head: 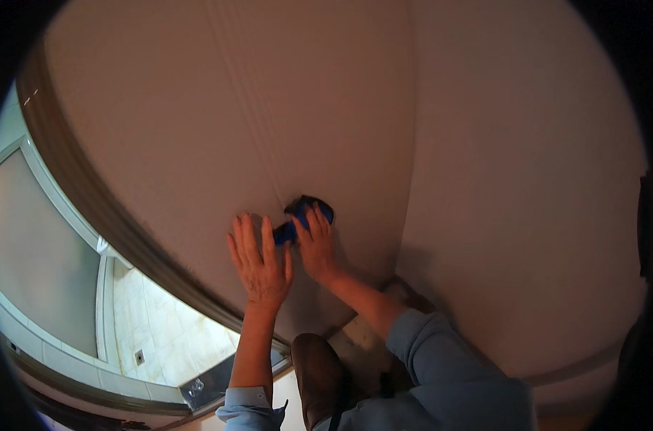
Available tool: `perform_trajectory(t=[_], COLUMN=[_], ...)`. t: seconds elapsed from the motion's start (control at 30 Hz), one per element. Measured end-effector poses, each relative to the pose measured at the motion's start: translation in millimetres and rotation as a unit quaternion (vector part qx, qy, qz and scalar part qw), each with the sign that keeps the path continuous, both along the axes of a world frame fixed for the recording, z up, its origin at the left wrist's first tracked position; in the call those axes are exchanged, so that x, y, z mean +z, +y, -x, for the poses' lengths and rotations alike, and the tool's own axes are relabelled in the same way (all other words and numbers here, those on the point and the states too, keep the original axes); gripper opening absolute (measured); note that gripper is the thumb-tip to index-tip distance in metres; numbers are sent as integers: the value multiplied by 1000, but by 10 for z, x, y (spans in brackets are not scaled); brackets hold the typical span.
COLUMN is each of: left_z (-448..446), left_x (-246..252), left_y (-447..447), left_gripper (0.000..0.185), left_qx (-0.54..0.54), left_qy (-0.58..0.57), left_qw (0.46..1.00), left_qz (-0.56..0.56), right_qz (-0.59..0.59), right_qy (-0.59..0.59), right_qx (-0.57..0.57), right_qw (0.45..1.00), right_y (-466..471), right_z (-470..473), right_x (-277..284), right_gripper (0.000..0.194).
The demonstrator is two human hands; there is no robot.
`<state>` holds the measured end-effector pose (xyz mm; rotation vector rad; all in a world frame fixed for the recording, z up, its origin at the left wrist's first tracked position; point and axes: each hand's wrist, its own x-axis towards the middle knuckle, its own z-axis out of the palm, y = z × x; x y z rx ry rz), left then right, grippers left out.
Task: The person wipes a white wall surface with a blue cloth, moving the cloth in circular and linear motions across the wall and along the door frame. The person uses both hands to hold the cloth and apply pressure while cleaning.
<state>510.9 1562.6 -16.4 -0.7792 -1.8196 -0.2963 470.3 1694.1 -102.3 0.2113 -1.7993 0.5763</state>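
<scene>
My right hand (316, 245) is closed over a blue and black hand tool (288, 231), whose dark rounded head lies against the pale wall (326, 118). What kind of tool it is cannot be told, since my fingers hide much of it. Beside its narrow end, my left hand (259, 269) rests flat on the same wall, fingers spread and pointing up. The tool's narrow end shows between the left thumb and index finger; whether they touch it is unclear. Several faint parallel lines run down the wall towards the tool.
A second wall (520, 161) meets this one at a corner on the right. To the left, a brown door frame (121, 221) borders a bright tiled room with a frosted panel (40, 258) and a floor drain (139, 356). My knee (315, 366) is close to the wall below.
</scene>
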Motion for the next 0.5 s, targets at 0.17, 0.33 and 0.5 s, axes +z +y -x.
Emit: perform_trajectory(t=[0.17,0.33,0.5], left_z=[484,591,313], left_x=[160,308,698], left_y=[456,637,565], left_gripper=[66,78,81], left_qx=[75,218,212], left_qy=[36,94,135], left_qw=[997,971,967], left_qz=[-3,32,27], right_qz=[138,262,102], right_qy=[-20,-23,-28], right_qx=[-3,34,5], right_qw=[990,964,994], right_y=[701,1555,1676], right_z=[240,320,-109], right_x=[-20,348,666], right_gripper=[55,59,59])
